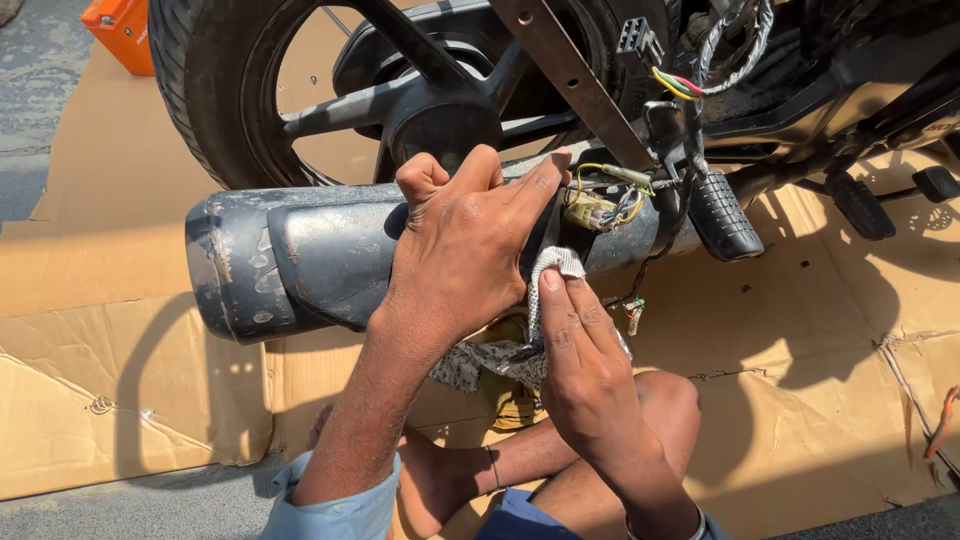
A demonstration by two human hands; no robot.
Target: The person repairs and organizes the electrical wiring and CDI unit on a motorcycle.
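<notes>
two hands: one left hand [460, 250] and one right hand [585, 365]. one cloth rag [500, 360]. one black exhaust muffler [290, 260]. one rear wheel [300, 90] in view. two black footpegs: one ribbed footpeg [722, 215], one smaller footpeg [935, 183]. one bundle of coloured wires [605, 205]. one orange box [122, 30]. several flattened cardboard sheets [800, 330], the exact count unclear.

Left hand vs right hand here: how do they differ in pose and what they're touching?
The left hand lies spread over the black exhaust pipe, fingertips reaching toward the wire connector; the right hand sits lower, below the pipe. The left hand is bare against metal, while the right hand pinches a pale cloth and presses it up at the pipe. The left shows its back with fingers extended; the right's fingers are bunched around the cloth. Both are bare and meet at the same spot.
</notes>
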